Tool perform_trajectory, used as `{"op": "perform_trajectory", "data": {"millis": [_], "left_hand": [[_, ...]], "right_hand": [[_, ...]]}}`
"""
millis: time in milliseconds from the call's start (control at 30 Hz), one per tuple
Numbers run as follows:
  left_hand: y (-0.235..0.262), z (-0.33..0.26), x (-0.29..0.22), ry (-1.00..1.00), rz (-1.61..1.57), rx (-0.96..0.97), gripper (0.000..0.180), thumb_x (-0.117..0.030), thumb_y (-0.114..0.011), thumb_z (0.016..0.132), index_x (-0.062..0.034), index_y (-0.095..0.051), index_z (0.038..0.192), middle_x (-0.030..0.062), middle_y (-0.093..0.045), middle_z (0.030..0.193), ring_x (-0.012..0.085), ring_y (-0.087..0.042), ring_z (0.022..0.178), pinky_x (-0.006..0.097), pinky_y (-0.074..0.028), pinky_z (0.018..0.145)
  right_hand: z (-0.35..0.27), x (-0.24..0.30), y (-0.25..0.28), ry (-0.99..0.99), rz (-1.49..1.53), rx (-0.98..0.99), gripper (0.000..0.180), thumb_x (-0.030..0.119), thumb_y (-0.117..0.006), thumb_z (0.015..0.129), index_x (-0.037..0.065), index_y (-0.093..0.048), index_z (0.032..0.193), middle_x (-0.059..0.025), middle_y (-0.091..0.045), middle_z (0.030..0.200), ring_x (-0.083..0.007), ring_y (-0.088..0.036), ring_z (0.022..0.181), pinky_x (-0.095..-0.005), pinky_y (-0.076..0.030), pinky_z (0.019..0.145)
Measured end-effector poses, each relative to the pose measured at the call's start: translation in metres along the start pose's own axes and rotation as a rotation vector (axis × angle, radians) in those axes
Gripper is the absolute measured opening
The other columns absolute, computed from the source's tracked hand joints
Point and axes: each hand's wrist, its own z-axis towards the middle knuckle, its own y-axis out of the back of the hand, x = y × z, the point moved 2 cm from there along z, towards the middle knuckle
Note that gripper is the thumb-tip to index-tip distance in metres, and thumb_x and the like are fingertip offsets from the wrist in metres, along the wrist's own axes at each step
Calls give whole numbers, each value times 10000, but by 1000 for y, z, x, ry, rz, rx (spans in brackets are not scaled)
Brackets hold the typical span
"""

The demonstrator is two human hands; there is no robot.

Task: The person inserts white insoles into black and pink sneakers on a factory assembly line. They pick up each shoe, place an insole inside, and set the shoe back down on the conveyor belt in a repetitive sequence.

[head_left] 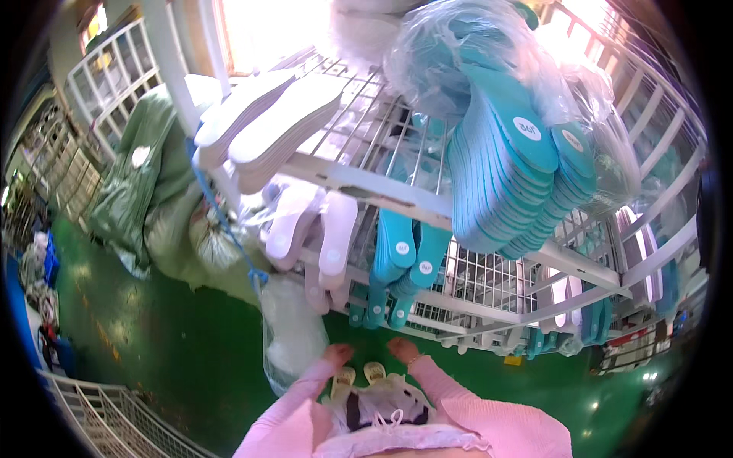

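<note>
My left hand point(337, 354) reaches down from a pink sleeve and sits right beside a clear plastic bag point(289, 336) standing on the green floor; whether it grips the bag is unclear. My right hand point(402, 350) hangs just below the lowest shelf of a white wire rack point(397, 195), close to upright teal shoe soles point(397, 267). It is too small to tell whether it holds anything. White soles point(321, 237) lean on the same shelf to the left. My feet in pale slippers point(359, 374) show between the hands.
On the rack's top shelf lie a stack of white soles point(267, 122) and a large plastic-wrapped bundle of teal soles point(511, 160). Green and white sacks point(153, 183) pile up at the left. Another wire cage point(99, 416) stands at the lower left.
</note>
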Motion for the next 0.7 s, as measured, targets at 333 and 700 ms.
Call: {"op": "perform_trajectory", "data": {"millis": [333, 700], "left_hand": [[29, -136, 51, 531, 168, -622, 231, -191, -609, 666, -33, -523, 810, 103, -531, 742, 191, -504, 672, 330, -424, 628], [35, -226, -73, -99, 251, -1257, 191, -133, -540, 696, -23, -390, 650, 76, -398, 579, 155, -364, 536, 330, -350, 498]], "right_hand": [[-43, -16, -34, -436, 14, 296, 339, 274, -507, 717, 50, -575, 962, -194, -541, 991, -318, -514, 936, -337, -415, 799], [-22, -27, 95, -306, 505, 57, 246, 228, -568, 737, 16, -602, 858, -126, -596, 733, -211, -564, 671, -319, -423, 607]]}}
